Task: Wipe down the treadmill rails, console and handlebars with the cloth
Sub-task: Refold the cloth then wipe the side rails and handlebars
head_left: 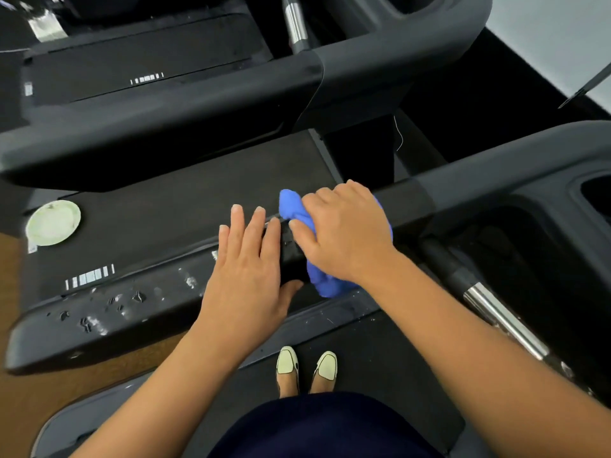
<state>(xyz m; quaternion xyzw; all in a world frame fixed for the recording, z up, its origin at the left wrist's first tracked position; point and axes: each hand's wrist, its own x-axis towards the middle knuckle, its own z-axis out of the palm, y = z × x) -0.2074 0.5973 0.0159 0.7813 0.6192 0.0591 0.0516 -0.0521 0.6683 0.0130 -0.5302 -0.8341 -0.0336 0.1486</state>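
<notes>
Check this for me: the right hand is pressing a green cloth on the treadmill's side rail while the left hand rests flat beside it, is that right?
Not quite. The cloth is blue, not green, as the head view shows. The rest holds: the right hand presses it on the treadmill's side rail, and the left hand rests flat beside it.

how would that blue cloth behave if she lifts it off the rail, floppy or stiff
Probably floppy: the blue cloth is bunched in soft folds under the right hand and drapes over the rail, so it would likely sag and unfurl. It looks light for its bulk. Its fuzzy surface should grip rather than slip, though any dampness can't be judged.
</notes>
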